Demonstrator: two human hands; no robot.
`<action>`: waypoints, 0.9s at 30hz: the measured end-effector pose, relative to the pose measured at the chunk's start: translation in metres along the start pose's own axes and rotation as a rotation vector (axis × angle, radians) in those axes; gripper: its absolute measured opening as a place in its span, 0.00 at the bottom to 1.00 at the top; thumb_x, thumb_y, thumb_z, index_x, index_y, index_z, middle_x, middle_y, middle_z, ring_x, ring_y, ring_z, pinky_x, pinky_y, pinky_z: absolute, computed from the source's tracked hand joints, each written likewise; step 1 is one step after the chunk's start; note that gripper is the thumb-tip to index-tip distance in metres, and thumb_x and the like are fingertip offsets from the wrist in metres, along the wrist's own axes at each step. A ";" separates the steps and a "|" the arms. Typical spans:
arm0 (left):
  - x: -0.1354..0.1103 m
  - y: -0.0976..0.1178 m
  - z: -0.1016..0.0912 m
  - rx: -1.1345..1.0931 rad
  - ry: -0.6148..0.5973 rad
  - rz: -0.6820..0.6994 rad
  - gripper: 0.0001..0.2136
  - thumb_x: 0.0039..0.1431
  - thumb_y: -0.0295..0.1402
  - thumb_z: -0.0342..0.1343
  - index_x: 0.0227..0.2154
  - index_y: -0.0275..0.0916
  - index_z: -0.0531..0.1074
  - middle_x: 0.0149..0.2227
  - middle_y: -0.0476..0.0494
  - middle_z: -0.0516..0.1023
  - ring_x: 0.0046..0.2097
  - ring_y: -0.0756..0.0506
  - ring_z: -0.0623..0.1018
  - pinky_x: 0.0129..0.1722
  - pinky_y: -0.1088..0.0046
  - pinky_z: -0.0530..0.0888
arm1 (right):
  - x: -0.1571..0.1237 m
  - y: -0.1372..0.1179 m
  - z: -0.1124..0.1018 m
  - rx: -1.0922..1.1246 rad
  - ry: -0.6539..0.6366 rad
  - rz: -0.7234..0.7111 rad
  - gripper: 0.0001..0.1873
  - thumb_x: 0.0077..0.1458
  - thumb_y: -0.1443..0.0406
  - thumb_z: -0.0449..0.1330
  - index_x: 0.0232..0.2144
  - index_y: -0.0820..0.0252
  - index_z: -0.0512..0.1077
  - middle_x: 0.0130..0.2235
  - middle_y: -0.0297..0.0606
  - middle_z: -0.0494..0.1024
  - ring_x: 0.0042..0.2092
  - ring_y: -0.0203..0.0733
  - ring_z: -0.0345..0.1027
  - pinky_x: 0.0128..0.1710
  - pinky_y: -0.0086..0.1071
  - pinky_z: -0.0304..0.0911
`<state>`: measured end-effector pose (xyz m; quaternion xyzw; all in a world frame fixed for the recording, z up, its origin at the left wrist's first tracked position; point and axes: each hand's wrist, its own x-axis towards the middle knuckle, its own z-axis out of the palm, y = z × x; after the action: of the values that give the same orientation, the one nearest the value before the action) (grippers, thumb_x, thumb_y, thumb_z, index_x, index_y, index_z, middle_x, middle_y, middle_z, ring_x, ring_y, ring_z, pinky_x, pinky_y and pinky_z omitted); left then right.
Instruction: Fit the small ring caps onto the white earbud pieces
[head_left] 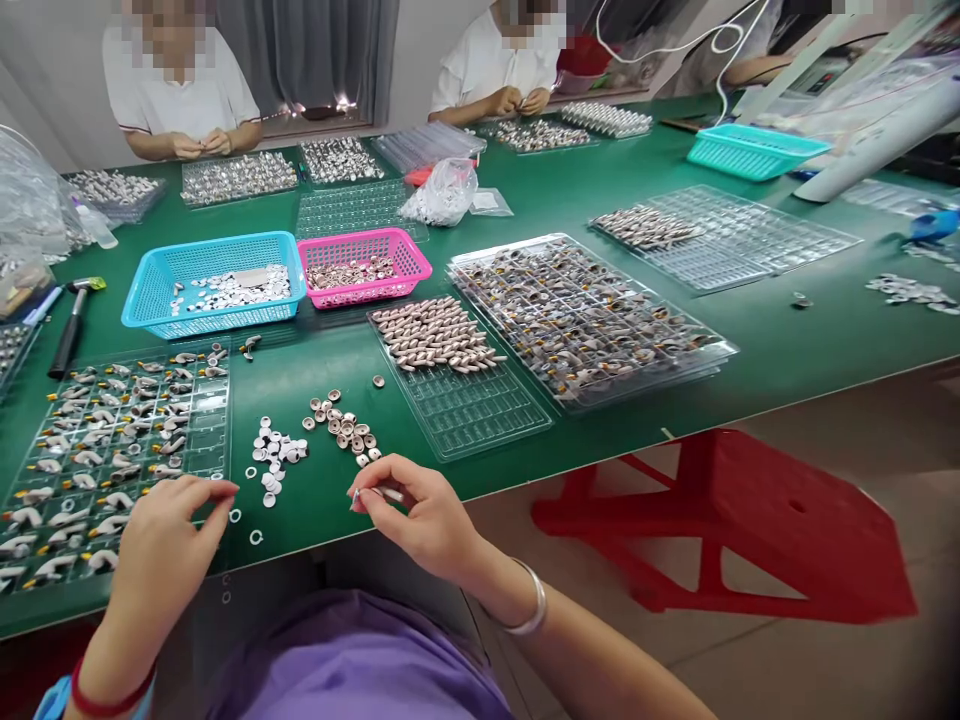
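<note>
My left hand (166, 540) is above the near right edge of a clear tray (217, 420) of small grey-white earbud-like parts with orange bits. Its thumb and forefinger are apart, and nothing shows between them. Over the table's front edge, my right hand (420, 512) is closed in a pinch. A small pale stem-shaped part (391, 494) shows among its fingers; a tiny piece at the fingertips is too small to name. Round metallic caps (349, 428) lie just beyond my right hand. Small white discs (276, 455) and a few white rings (256, 537) lie between my hands.
Beyond are a blue basket (139, 290) of white pieces, a pink basket (412, 262) of caps, a tray (480, 415) of pale stems and stacked full trays (592, 320). A hammer (71, 325) lies left; a red stool (795, 520) stands right. People work across the table.
</note>
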<state>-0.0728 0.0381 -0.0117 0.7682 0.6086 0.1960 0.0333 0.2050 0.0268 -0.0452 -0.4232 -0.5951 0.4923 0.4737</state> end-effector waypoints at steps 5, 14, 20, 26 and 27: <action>0.033 0.009 0.019 0.025 0.000 -0.005 0.14 0.61 0.41 0.52 0.31 0.44 0.81 0.31 0.42 0.82 0.36 0.38 0.79 0.36 0.64 0.68 | -0.001 0.000 -0.001 -0.033 -0.086 0.083 0.04 0.56 0.66 0.59 0.29 0.60 0.68 0.26 0.32 0.73 0.27 0.33 0.65 0.27 0.26 0.62; 0.044 0.018 0.023 -0.091 0.031 -0.059 0.11 0.56 0.40 0.55 0.24 0.44 0.79 0.29 0.42 0.80 0.35 0.39 0.77 0.36 0.65 0.69 | -0.003 -0.002 -0.003 -0.014 -0.126 0.093 0.06 0.58 0.64 0.58 0.30 0.60 0.67 0.25 0.29 0.66 0.25 0.31 0.57 0.24 0.25 0.56; 0.025 0.043 0.013 -0.349 0.053 -0.157 0.10 0.57 0.37 0.56 0.38 0.42 0.80 0.27 0.49 0.79 0.27 0.47 0.75 0.31 0.72 0.72 | -0.003 -0.007 0.014 0.014 -0.102 0.055 0.03 0.55 0.67 0.59 0.29 0.60 0.68 0.27 0.31 0.70 0.27 0.32 0.61 0.26 0.25 0.59; 0.001 0.070 0.019 -0.672 -0.052 -0.163 0.11 0.60 0.38 0.55 0.37 0.42 0.82 0.31 0.46 0.81 0.33 0.47 0.81 0.31 0.75 0.77 | -0.011 -0.014 0.033 0.161 -0.144 -0.036 0.01 0.56 0.69 0.58 0.33 0.60 0.69 0.42 0.41 0.79 0.31 0.33 0.70 0.31 0.28 0.67; -0.002 0.071 0.020 -0.705 -0.057 -0.177 0.11 0.60 0.38 0.56 0.37 0.42 0.82 0.32 0.45 0.82 0.33 0.47 0.82 0.32 0.75 0.78 | -0.012 -0.015 0.034 0.162 -0.142 -0.037 0.01 0.57 0.68 0.58 0.33 0.60 0.69 0.42 0.42 0.79 0.31 0.34 0.70 0.32 0.28 0.68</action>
<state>-0.0009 0.0219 -0.0094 0.6591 0.5666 0.3685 0.3299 0.1735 0.0067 -0.0349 -0.3366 -0.5933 0.5586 0.4718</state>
